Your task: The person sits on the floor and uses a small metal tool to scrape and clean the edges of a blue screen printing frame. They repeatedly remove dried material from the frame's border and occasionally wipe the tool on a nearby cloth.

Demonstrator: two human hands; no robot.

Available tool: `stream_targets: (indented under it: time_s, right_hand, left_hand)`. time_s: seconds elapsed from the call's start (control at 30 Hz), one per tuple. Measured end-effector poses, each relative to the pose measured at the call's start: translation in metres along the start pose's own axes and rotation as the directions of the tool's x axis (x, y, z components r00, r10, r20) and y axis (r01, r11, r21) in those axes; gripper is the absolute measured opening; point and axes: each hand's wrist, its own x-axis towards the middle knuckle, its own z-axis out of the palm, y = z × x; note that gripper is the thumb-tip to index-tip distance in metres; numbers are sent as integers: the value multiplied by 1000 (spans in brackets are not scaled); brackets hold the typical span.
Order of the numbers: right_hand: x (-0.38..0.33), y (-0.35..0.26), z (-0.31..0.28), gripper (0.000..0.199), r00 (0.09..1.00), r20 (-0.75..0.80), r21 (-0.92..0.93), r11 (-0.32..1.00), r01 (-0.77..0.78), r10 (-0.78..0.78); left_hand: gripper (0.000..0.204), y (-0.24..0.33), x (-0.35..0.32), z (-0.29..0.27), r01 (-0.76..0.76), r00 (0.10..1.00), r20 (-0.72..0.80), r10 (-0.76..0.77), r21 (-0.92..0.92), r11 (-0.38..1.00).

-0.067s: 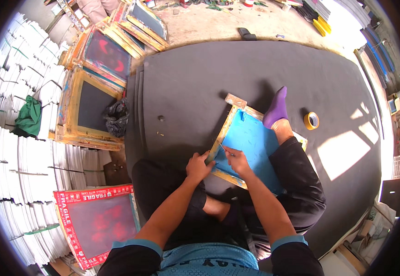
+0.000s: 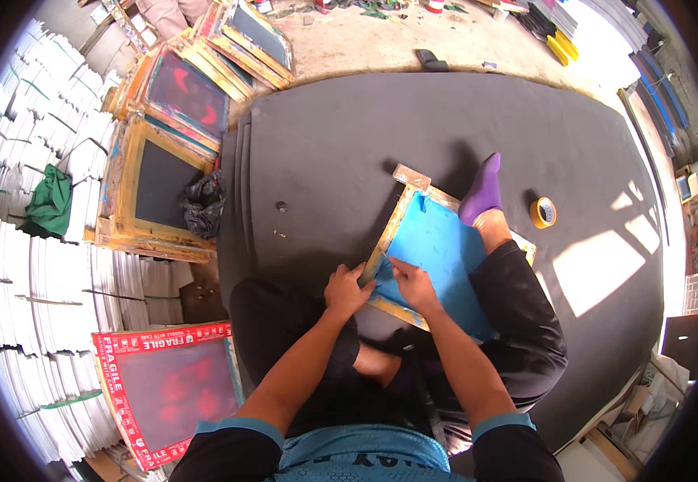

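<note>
Far left, white bundles (image 2: 40, 281) stand piled high, bound with straps that presumably stop them sliding, a green cloth (image 2: 50, 201) dropped against them. Next to them, a red-taped frame (image 2: 156, 343) and paint-stained screens (image 2: 116, 229) lean in a row, likely so that their mesh faces stay off the floor, a black plastic bag (image 2: 204, 205) against one of them. Then the dark mat (image 2: 325, 145), with the person seated on it, and here's the action: the left hand (image 2: 347, 291) clamps the lower left rail of the wooden frame (image 2: 388, 233), which lies tilted between the legs, apparently to keep it from skidding. Just beside, the right hand (image 2: 415, 285) is closed around a thin tool (image 2: 386, 256), pointed at the rail's inner edge; what sort of tool is too small to say. The blue sheet (image 2: 441, 241) fills the frame. Over its right side goes the leg with the purple sock (image 2: 485, 189), a likely brace leaving both hands free. Further right, a yellow tape roll (image 2: 536, 213) sits apart, within easy reach.
</note>
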Motion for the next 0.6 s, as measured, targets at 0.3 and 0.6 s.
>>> stream_targets:
  time_s: [0.3,0.6]
  right_hand:
    - [-20,-49,-3,42,993,-23,-559,825,85,-118]
    - [-14,-74,-3,47,998,55,-680,732,34,4]
  left_hand:
    - [52,3,20,8,-58,998,-27,58,34,998]
    - [51,1,22,12,-33,999,-29,32,-25,999]
